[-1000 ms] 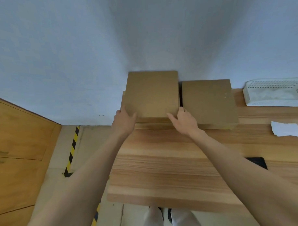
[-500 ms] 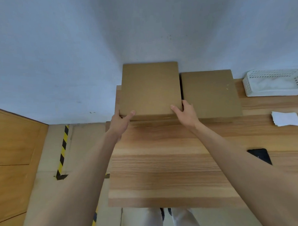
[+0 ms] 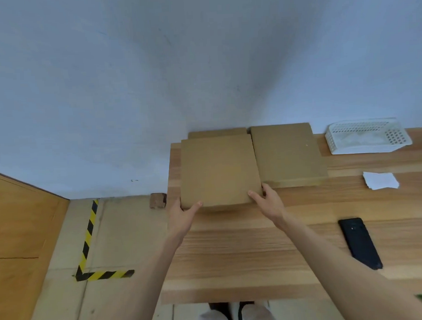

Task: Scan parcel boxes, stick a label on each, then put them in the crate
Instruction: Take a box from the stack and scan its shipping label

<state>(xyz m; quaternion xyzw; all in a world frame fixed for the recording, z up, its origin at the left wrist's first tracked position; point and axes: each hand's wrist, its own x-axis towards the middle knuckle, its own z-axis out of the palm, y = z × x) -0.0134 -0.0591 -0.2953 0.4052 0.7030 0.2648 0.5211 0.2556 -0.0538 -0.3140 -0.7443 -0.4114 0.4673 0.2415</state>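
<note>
While both hands, left (image 3: pixel 181 217) and right (image 3: pixel 269 205), grip one box (image 3: pixel 217 171), two more boxes (image 3: pixel 286 152) lie behind.

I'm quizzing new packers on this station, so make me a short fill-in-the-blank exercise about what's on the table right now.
1. Both hands, left hand and right hand, hold one cardboard ____.
2. The white basket sits at the table's far ____ side.
3. The black ____ lies flat near the right forearm.
4. The white paper slips lie between the basket and the ____.

Missing words: box; right; phone; phone
</note>
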